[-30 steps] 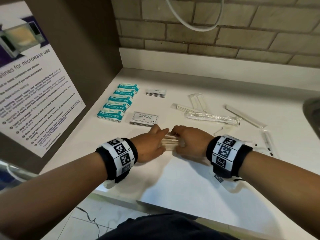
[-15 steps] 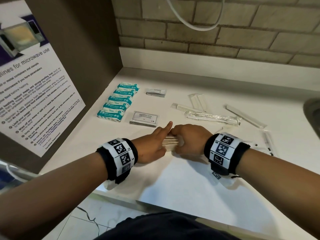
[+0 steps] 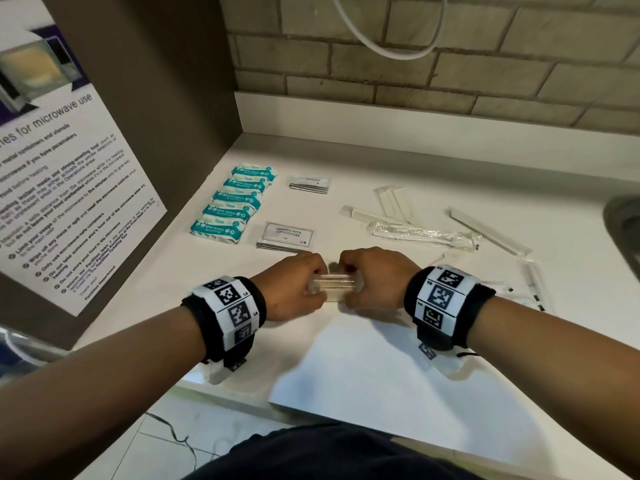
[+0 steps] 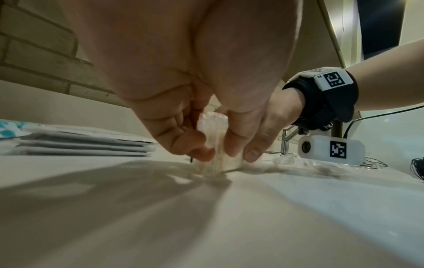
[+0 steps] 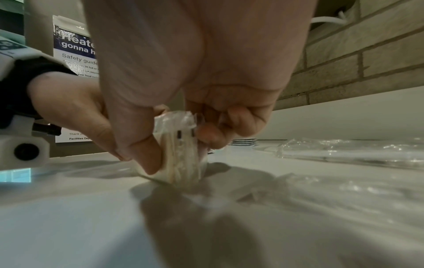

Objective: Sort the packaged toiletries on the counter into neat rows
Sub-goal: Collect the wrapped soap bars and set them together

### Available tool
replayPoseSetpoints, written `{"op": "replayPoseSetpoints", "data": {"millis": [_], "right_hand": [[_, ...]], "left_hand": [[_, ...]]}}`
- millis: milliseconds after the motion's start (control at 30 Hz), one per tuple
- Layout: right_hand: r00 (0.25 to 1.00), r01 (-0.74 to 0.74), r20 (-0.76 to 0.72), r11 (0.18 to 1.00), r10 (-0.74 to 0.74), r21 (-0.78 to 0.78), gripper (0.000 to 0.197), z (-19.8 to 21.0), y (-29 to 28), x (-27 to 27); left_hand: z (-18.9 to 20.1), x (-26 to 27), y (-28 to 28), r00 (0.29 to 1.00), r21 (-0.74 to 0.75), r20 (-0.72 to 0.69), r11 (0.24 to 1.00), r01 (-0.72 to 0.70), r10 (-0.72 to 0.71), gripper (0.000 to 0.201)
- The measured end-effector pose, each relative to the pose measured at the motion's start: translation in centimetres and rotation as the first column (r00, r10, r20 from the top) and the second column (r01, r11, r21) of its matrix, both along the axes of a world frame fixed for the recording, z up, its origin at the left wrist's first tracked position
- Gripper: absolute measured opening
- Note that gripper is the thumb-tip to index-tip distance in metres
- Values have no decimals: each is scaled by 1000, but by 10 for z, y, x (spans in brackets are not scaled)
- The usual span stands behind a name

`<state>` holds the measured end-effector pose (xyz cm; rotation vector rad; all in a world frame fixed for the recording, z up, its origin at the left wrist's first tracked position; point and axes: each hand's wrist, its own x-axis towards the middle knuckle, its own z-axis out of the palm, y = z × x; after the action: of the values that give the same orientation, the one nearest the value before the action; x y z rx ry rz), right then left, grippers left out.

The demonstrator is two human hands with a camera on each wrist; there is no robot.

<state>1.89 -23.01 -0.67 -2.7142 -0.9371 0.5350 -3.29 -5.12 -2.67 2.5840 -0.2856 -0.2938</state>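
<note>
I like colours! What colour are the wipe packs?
Teal and white wipe packs, clearest in the head view.

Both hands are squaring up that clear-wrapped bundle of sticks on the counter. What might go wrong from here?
1. The left hand and right hand pinch only the ends of the clear-wrapped bundle; the slick film may slip from either grip.
2. The shampoo sachets lie just beyond the knuckles; pushing forward could knock that stack askew.

A brick wall [image 3: 450,74] backs the white counter [image 3: 363,368]; a microwave poster [image 3: 69,188] hangs left.
</note>
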Motion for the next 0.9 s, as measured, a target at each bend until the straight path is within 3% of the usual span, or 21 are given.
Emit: {"op": "replayPoseSetpoints", "data": {"millis": [267,500,633,700,833,900], "right_hand": [[995,-19,-101,1000,20,14,36,14,6,12],[973,77,-231,973,-25,220,27,54,23,62],[926,200,-370,931,-77,305,19,66,41,97],[891,265,-440,915,-112,304,18,64,51,112],[820,405,-534,869,-208,285,33,51,72,131],[805,439,-540,859,-246,263,26,43,80,138]], "left_hand": [[19,11,8,999,27,-22,999,37,-36,29],[65,55,46,998,-139,-43,989,-40,35,28],[80,88,63,989,-305,-84,942,-139,119,24],[80,104,70,979,-353,-123,914,-197,164,33],[67,131,86,948,-268,-202,917,-296,247,47],[59,141,92,939,-202,-213,928,-312,270,51]]}}
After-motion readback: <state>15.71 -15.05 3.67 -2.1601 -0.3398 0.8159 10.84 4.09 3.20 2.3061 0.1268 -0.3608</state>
